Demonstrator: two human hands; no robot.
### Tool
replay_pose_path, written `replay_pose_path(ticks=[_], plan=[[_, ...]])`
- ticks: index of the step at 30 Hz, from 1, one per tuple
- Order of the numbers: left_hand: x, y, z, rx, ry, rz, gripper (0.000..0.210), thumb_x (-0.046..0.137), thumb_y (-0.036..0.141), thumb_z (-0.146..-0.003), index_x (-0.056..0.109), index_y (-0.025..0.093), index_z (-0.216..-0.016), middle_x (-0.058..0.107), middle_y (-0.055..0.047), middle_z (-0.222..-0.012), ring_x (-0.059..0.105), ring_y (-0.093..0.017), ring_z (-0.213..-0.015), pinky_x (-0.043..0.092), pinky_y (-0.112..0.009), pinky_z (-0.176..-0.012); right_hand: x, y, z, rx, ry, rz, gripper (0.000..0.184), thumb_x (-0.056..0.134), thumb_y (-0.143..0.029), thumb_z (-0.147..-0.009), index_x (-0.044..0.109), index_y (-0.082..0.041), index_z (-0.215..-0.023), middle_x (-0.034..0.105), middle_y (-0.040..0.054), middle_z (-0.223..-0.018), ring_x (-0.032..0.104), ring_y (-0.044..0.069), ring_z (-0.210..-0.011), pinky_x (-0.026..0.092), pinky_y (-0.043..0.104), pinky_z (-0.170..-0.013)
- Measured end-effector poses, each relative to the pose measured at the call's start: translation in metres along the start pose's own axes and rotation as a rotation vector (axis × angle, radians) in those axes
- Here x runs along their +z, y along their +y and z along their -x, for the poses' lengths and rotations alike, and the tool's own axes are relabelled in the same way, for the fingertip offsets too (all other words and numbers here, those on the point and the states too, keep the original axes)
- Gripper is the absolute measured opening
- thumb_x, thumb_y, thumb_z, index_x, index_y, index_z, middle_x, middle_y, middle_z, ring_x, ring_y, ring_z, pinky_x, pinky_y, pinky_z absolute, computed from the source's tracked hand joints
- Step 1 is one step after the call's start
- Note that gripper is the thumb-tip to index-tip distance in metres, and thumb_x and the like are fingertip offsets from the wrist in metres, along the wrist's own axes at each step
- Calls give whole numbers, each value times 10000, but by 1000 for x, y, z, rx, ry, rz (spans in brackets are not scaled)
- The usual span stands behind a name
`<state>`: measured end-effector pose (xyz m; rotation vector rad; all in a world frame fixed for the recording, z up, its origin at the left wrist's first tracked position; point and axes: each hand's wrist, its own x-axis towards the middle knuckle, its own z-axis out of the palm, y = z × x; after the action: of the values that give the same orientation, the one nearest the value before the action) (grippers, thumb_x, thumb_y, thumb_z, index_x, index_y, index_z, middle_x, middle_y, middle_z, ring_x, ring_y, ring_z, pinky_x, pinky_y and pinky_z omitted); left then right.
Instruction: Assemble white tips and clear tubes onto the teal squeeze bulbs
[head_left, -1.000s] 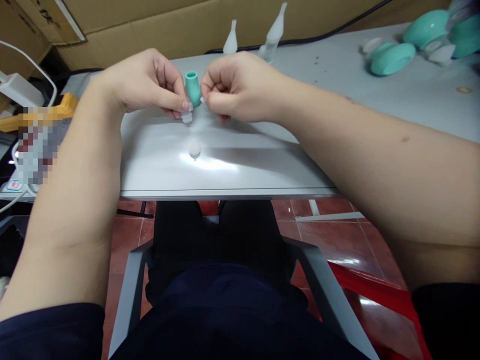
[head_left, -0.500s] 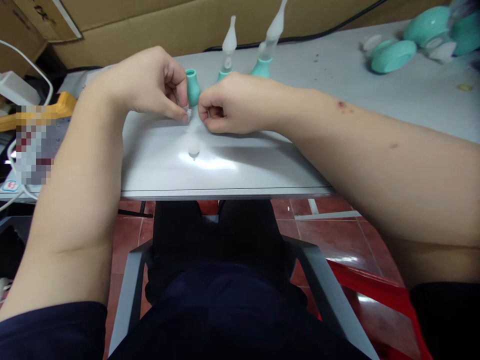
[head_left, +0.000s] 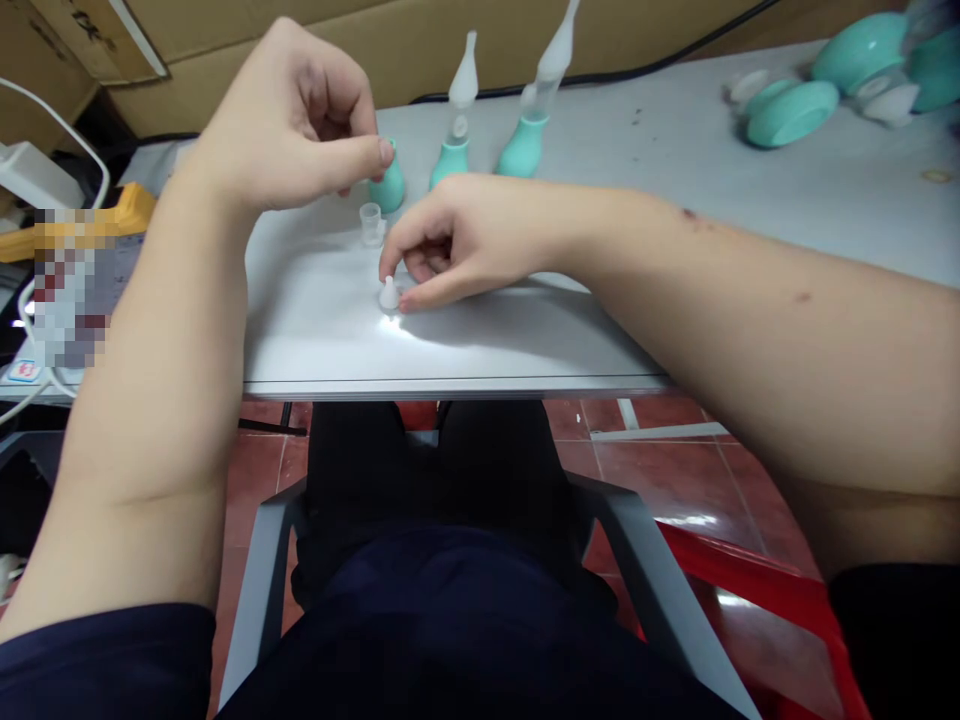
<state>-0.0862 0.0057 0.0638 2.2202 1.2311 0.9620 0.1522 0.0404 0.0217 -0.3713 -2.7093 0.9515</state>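
My left hand is bent over a teal squeeze bulb. Its thumb and forefinger close at the bulb's neck, covering part of the top. Close to the table's front, my right hand has thumb and forefinger on either side of a small white cone-shaped tip, pinching it at the tabletop. Between the two hands a small clear plastic cup-like piece stands on the table, just in front of the bulb.
Two teal bulbs with clear necks and white nozzles, one nearer and one farther right, stand behind my right hand. More teal pieces lie at the back right. Cardboard backs the table; a yellow object and white cables are left.
My left hand has let go of the clear piece and risen to the teal bulb's neck. My right hand has come nearer, onto the white tip, which now points up.
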Motion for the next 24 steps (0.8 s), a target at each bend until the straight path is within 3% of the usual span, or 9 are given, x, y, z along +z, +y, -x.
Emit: replay_pose_path(ticks=[4, 6, 8, 10, 11, 14, 16, 20, 24], plan=[[3, 3, 0, 11, 31, 140, 114, 835, 106, -856, 768, 100, -764, 709, 34, -677, 579, -20, -561, 369, -200, -516, 4, -3, -1, -9, 18, 76, 40, 829, -200, -884, 815, -186, -919, 677, -17, -770, 544, 89, -644, 402, 239, -591], [3, -5, -6, 52, 35, 158, 137, 832, 113, -893, 775, 87, -771, 710, 31, -685, 569, 7, -549, 358, -134, -490, 3, -10, -1, 41, 88, 6, 96, 840, -98, -859, 772, -165, -849, 674, -27, -725, 559, 74, -610, 417, 207, -556], [3, -21, -19, 230, 11, 165, 190, 837, 204, -950, 791, 71, -823, 698, 13, -678, 568, 9, -521, 352, -74, -468, 1, -16, -3, 125, 238, -128, 184, 814, 17, -848, 729, -142, -811, 671, -27, -672, 610, 80, -575, 445, 180, -509], [4, -41, -33, 728, -125, 281, 311, 919, 348, -876, 801, 61, -879, 670, 12, -609, 536, -32, -373, 384, -83, -380, -1, -21, -6, 190, 401, -252, 248, 767, 96, -863, 674, -128, -810, 674, -23, -640, 678, 113, -568, 493, 175, -473], [6, -50, -40, 800, -138, 352, 378, 964, 379, -844, 831, 46, -963, 723, -23, -672, 562, -57, -366, 399, -98, -355, -1, -22, -8, 205, 470, -295, 272, 751, 114, -875, 641, -127, -813, 678, -21, -634, 706, 132, -575, 516, 182, -462], [12, -66, -50, 717, -65, 356, 560, 1097, 358, -707, 877, 47, -1117, 796, -107, -786, 690, -173, -436, 508, -173, -357, -1, -21, -13, 221, 596, -361, 302, 751, 119, -900, 587, -122, -822, 702, -8, -646, 757, 164, -620, 565, 205, -463], [18, -67, -50, 666, 21, 322, 541, 1119, 385, -683, 888, 66, -1054, 791, -115, -764, 723, -218, -465, 564, -215, -381, -1, -18, -16, 222, 651, -414, 292, 744, 126, -910, 590, -112, -839, 720, 6, -662, 779, 176, -651, 573, 209, -468], [28, -63, -50, 679, 198, 349, 430, 1006, 487, -792, 884, 92, -908, 742, -92, -668, 735, -239, -479, 582, -255, -390, 1, -12, -22, 204, 753, -558, 268, 699, 138, -953, 592, -102, -901, 714, 1, -650, 746, 139, -614, 576, 189, -495], [31, -66, -56, 651, 304, 435, 466, 1027, 524, -705, 905, 102, -858, 757, -108, -688, 736, -242, -493, 572, -265, -393, 1, -9, -24, 163, 836, -698, 151, 731, 86, -1000, 655, -44, -997, 736, -3, -703, 705, 84, -600, 580, 166, -532]])
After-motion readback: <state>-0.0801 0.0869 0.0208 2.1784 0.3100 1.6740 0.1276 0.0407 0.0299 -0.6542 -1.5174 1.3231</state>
